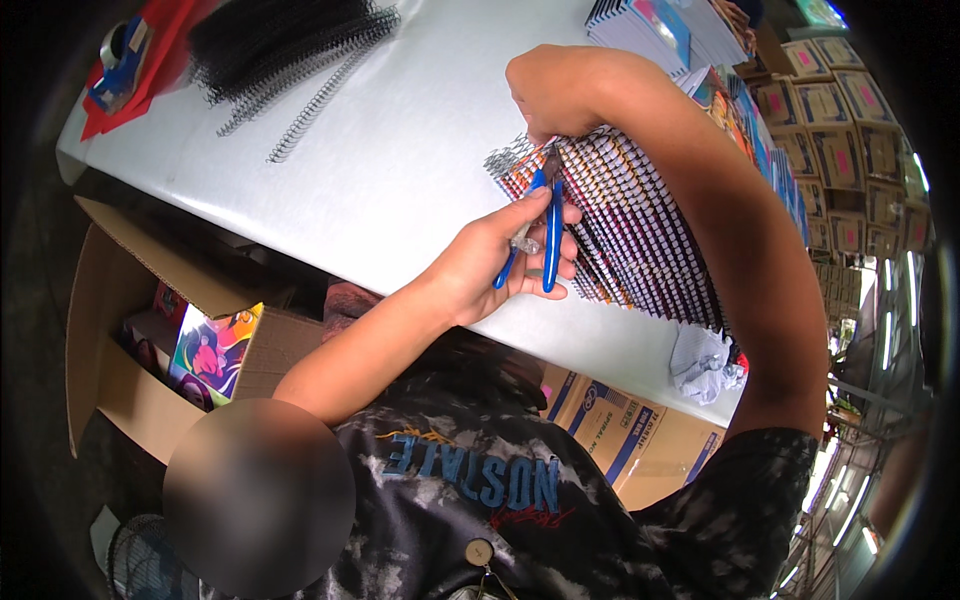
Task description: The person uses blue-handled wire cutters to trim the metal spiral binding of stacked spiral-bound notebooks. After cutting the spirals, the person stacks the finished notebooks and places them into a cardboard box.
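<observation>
My left hand (475, 260) is wrapped round a pair of blue-handled cutting pliers (553, 235). Their metal jaws point away from me, against the far left part of a stack of spiral-bound books (640, 215). A small shiny, clear-looking bit (522, 241) shows between the handles; I cannot make out what it is. Rows of wire coil run along the stack's upturned spines. My right hand (555, 95) bends over the stack's far end, fingers curled down by the coil ends near the jaws. What its fingertips pinch is hidden.
Loose black coils (290, 55) lie on the pale table (420, 130), near a blue tape dispenser (120, 65) on red material. Book stacks (640, 35) stand far right. Crumpled white plastic (703, 365) sits at the near edge. An open carton (100, 350) is at left.
</observation>
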### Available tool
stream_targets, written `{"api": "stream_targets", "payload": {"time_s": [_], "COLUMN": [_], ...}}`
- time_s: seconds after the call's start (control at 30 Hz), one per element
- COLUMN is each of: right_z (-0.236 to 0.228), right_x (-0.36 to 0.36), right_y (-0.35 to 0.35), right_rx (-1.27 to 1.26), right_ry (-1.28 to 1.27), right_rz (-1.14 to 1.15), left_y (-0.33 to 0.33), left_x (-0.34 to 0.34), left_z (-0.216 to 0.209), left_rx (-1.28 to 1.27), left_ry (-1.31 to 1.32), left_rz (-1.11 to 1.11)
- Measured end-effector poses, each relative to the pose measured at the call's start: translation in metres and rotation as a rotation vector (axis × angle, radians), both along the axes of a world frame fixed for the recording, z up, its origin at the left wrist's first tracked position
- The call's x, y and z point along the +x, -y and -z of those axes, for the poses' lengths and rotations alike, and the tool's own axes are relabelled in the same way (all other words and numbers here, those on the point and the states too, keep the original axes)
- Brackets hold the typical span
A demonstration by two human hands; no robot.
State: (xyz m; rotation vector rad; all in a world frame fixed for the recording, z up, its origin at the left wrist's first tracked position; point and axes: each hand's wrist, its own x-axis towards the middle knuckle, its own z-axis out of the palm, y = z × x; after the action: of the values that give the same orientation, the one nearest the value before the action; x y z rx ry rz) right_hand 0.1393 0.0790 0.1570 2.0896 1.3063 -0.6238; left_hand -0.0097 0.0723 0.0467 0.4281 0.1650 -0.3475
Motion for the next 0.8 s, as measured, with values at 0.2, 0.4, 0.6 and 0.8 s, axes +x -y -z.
{"api": "stream_targets", "payload": {"time_s": [0.2, 0.4, 0.6, 0.8], "right_z": [0.000, 0.000, -0.001, 0.000], "right_x": [0.000, 0.001, 0.002, -0.001], "right_y": [0.001, -0.001, 0.002, -0.002], "right_rx": [-0.020, 0.010, 0.002, 0.027], "right_ry": [-0.019, -0.024, -0.001, 0.016], "right_rz": [-0.034, -0.036, -0.013, -0.003], "left_y": [-0.008, 0.001, 0.005, -0.010], "left_x": [0.002, -0.002, 0.001, 0.004], "left_z": [-0.003, 0.000, -0.009, -0.009], "left_rx": [-0.062, 0.147, 0.257, 0.383], "left_ry": [-0.070, -0.026, 0.036, 0.055], "left_rz": [0.058, 0.006, -0.006, 0.031]}}
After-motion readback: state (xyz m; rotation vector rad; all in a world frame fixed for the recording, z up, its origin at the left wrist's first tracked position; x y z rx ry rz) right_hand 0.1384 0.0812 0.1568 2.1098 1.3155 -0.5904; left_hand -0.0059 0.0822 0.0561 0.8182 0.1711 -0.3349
